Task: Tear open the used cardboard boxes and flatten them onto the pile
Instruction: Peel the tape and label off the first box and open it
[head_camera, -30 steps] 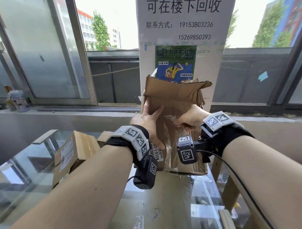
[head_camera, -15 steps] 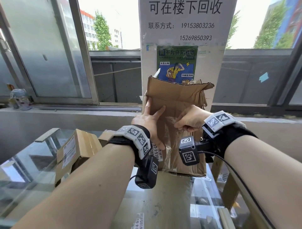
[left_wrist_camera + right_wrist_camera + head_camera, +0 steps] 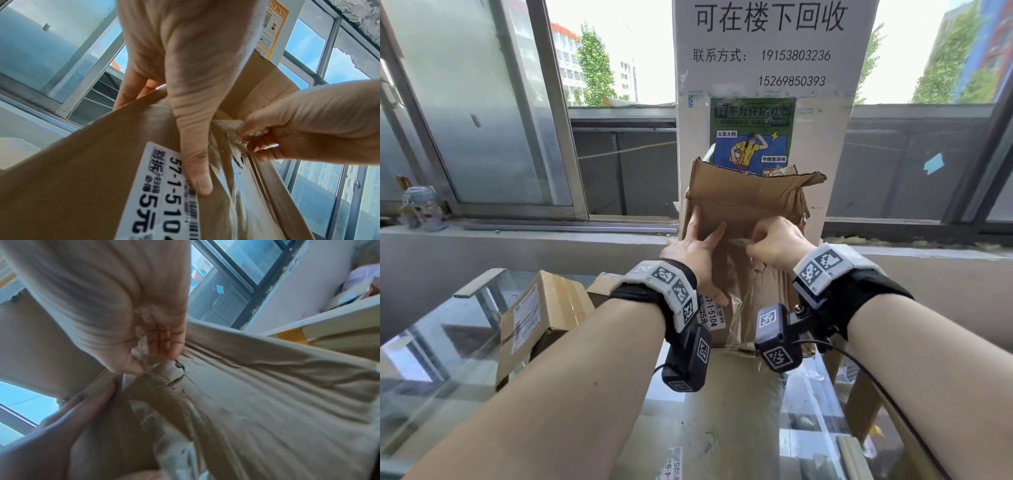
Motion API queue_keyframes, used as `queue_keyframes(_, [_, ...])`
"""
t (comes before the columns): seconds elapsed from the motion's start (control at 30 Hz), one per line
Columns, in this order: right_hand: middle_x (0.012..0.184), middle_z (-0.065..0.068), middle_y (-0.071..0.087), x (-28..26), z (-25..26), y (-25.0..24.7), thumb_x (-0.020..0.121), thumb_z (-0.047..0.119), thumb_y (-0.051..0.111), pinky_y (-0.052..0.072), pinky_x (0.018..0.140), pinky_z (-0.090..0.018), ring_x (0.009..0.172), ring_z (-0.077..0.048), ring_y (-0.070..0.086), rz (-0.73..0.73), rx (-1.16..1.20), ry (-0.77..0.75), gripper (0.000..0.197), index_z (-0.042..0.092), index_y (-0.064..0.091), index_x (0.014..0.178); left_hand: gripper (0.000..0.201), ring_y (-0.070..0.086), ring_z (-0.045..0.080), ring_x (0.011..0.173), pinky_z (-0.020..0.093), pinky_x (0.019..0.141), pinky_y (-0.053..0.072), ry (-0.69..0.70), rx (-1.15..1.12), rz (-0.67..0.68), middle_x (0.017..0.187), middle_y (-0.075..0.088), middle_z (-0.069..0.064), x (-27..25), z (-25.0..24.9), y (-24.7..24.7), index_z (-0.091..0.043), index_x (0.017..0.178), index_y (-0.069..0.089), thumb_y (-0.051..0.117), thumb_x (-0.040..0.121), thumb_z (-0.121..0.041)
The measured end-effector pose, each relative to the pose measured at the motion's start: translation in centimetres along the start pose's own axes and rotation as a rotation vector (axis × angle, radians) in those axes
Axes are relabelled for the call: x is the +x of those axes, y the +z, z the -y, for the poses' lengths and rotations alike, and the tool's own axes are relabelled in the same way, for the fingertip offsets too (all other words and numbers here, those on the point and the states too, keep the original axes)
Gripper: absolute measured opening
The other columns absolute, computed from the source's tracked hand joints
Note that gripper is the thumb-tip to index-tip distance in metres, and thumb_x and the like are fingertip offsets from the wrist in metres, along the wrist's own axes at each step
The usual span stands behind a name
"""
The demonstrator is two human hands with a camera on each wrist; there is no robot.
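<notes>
A creased brown cardboard box [image 3: 750,195] stands upright on the table, its top flaps open. My left hand [image 3: 698,250] grips its left edge: the thumb lies down the front face onto a white label [image 3: 160,186], and the fingers curl behind the panel. My right hand [image 3: 774,243] pinches a strip of clear tape [image 3: 226,125] at the middle seam of the front face. In the right wrist view the crumpled tape [image 3: 141,345] sits between my thumb and fingertips, just above torn cardboard [image 3: 267,394].
A sealed labelled box [image 3: 544,318] lies at left on the glass table [image 3: 431,377]. Flattened cardboard [image 3: 722,411] lies under the upright box. A white pillar with notices [image 3: 767,54] and the window sill [image 3: 517,236] are close behind. A wooden frame [image 3: 859,404] stands at right.
Both hands keep the same holds and the box stays upright. Only the view has shifted a little.
</notes>
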State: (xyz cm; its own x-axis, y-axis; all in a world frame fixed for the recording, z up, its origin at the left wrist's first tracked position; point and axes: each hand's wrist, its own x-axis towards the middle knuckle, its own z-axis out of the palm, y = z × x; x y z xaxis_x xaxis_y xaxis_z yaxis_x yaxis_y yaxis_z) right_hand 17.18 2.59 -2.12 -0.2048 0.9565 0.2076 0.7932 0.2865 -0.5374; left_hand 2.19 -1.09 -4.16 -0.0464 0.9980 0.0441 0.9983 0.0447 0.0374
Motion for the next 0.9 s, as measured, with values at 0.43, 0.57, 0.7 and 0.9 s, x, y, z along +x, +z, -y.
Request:
queue_keyframes(0.43, [0.091, -0.006, 0.074, 1.4, -1.6, 1.5, 0.071, -0.001, 0.068, 0.056, 0.080, -0.046, 0.091, -0.032, 0.069, -0.018, 0.697, 0.062, 0.026, 0.015, 0.050, 0.060, 0.148, 0.011, 0.040, 0.141, 0.049, 0.104, 0.040, 0.019, -0.060, 0.039, 0.151, -0.036, -0.005, -0.1, 0.2, 0.5, -0.048, 0.145, -0.013, 0.091, 0.040, -0.054])
queue_keyframes(0.57, [0.076, -0.006, 0.072, 1.4, -1.4, 1.2, 0.071, 0.013, 0.082, 0.057, 0.068, -0.034, 0.071, -0.023, 0.069, -0.002, 0.746, 0.103, 0.030, 0.016, 0.053, 0.062, 0.148, 0.012, 0.040, 0.141, 0.048, 0.104, 0.040, 0.016, -0.044, 0.048, 0.150, -0.037, -0.005, 0.4, 0.5, 0.4, -0.048, 0.145, -0.013, 0.090, 0.040, -0.056])
queue_keyframes(0.7, [0.068, -0.003, 0.069, 1.7, -1.5, 1.7, 0.073, 0.019, 0.081, 0.057, 0.071, -0.035, 0.068, -0.018, 0.066, -0.052, 0.809, 0.168, 0.030, 0.016, 0.052, 0.068, 0.145, 0.018, 0.042, 0.139, 0.047, 0.102, 0.042, 0.009, -0.010, 0.073, 0.150, -0.039, -0.004, 0.7, -0.1, 0.2, -0.049, 0.145, -0.017, 0.089, 0.044, -0.055])
queue_keyframes(0.9, [0.076, -0.007, 0.075, 1.6, -1.1, 2.5, 0.081, 0.017, 0.072, 0.052, 0.092, -0.050, 0.091, -0.027, 0.070, -0.043, 0.920, 0.198, 0.026, 0.017, 0.048, 0.073, 0.144, 0.026, 0.043, 0.136, 0.046, 0.102, 0.043, 0.001, 0.006, 0.084, 0.149, -0.041, -0.001, 0.8, 0.0, 0.2, -0.048, 0.144, -0.019, 0.088, 0.047, -0.054])
